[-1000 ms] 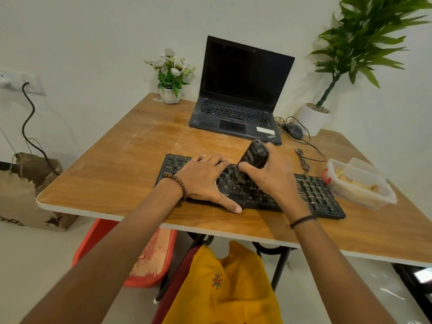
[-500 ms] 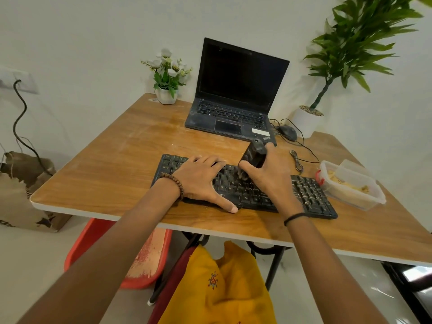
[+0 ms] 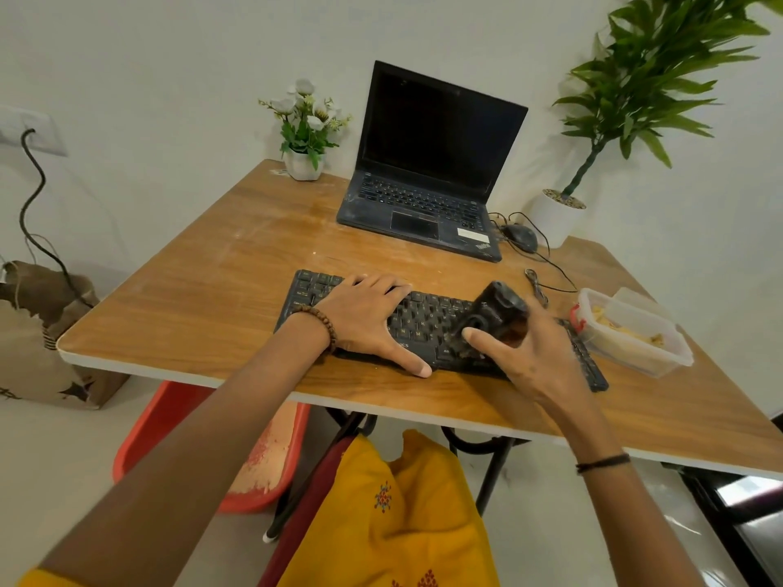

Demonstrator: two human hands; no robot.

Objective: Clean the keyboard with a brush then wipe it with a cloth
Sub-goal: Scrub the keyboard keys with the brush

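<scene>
- Plainly, the keyboard [image 3: 423, 319] lay on the surface [image 3: 190, 298], its long axis running left to right.
- The right hand [image 3: 534, 358] gripped the brush [image 3: 495, 307], fingers curled round it, bristles on keys right of the keyboard's middle.
- The left hand [image 3: 364, 319] lay flat on the keyboard's left half, fingers straight.

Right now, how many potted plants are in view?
2. A small white-flowered plant in a white pot stands at the wooden table's far edge, left of the black laptop. A tall green leafy plant in a white pot stands right of it.
</scene>
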